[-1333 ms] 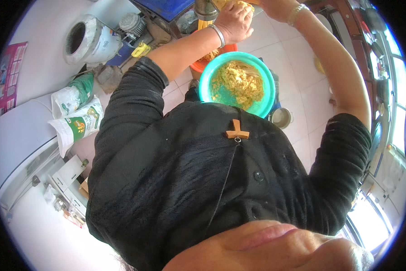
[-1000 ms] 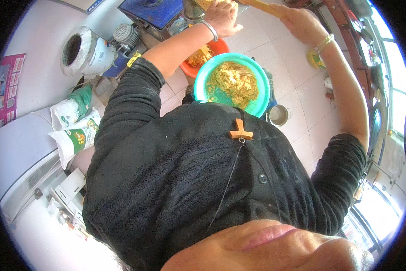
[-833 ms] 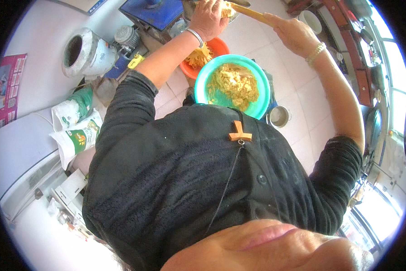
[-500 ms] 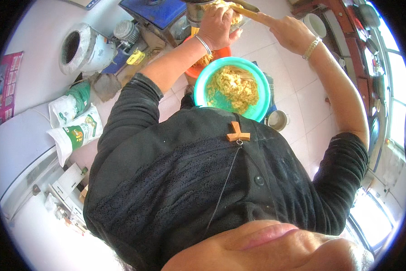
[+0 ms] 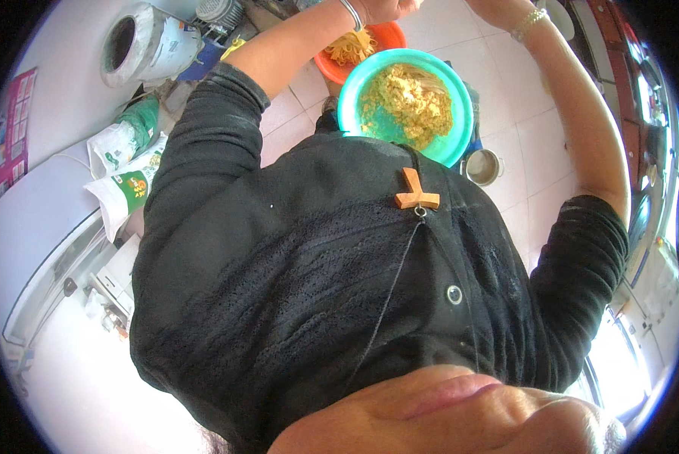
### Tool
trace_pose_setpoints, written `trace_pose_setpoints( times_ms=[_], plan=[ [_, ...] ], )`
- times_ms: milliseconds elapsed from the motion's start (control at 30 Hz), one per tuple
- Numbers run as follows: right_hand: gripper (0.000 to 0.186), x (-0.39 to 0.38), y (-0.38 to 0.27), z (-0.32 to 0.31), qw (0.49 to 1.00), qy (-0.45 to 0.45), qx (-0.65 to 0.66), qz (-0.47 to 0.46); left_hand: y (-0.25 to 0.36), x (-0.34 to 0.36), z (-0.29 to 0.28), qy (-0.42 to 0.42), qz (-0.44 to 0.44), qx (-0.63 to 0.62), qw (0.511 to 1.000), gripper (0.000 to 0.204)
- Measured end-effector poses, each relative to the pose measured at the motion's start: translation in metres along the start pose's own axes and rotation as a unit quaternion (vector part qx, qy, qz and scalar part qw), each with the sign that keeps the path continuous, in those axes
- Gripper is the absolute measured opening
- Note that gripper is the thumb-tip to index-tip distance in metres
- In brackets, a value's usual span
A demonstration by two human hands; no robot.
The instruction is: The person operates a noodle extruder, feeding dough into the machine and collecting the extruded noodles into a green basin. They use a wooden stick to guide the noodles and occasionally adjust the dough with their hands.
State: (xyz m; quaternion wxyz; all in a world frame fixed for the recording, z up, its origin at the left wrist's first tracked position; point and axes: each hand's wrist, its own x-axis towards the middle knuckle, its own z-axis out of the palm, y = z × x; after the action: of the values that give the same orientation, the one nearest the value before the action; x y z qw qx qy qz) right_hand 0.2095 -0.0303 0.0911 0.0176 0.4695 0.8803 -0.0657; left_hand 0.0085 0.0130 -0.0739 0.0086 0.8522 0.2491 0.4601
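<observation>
Up at the top edge of the view, both my arms reach away from me over the floor. My left hand (image 5: 381, 7) is mostly cut off by the rim; only its heel and a curled bit show, with a silver bangle (image 5: 350, 13) at the wrist, so I cannot tell whether my fingers are wide, narrow or gripping anything. My right hand is out of the frame altogether; only the wrist with its beaded bracelet (image 5: 527, 15) shows, so its fingers cannot be judged either.

Just below my left wrist sits an orange bowl (image 5: 389, 36) holding shredded yellow-orange food (image 5: 352, 48). Touching it on the near side, and partly overlapping it, is a turquoise bowl (image 5: 460, 121) with a crumbly yellow mash (image 5: 407, 102) heaped in it; this bowl lies between my two forearms, close against my chest. A small metal cup (image 5: 483, 167) stands on the tiled floor (image 5: 540, 144) just beside the turquoise bowl, on my right.

A wooden cross pendant (image 5: 416, 194) hangs on a cord over my black top (image 5: 317, 287). Off to my left lie a green-and-white sack (image 5: 124, 189), a white bucket (image 5: 139, 45) lying on its side with its dark mouth showing, and a white appliance (image 5: 29, 242).
</observation>
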Motion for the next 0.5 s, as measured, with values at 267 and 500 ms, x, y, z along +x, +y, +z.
trace_pose_setpoints(
  times_ms=[267,500],
  plan=[
    [0.046,-0.065,0.049,0.014,0.990,0.038,-0.033,0.128,0.003,0.013,-0.009,-0.053,-0.022,-0.007,0.998,0.031],
    [0.041,-0.028,0.041,0.051,0.987,0.057,0.086,0.126,0.025,0.009,0.004,-0.015,-0.018,0.075,0.997,0.054]
  ],
)
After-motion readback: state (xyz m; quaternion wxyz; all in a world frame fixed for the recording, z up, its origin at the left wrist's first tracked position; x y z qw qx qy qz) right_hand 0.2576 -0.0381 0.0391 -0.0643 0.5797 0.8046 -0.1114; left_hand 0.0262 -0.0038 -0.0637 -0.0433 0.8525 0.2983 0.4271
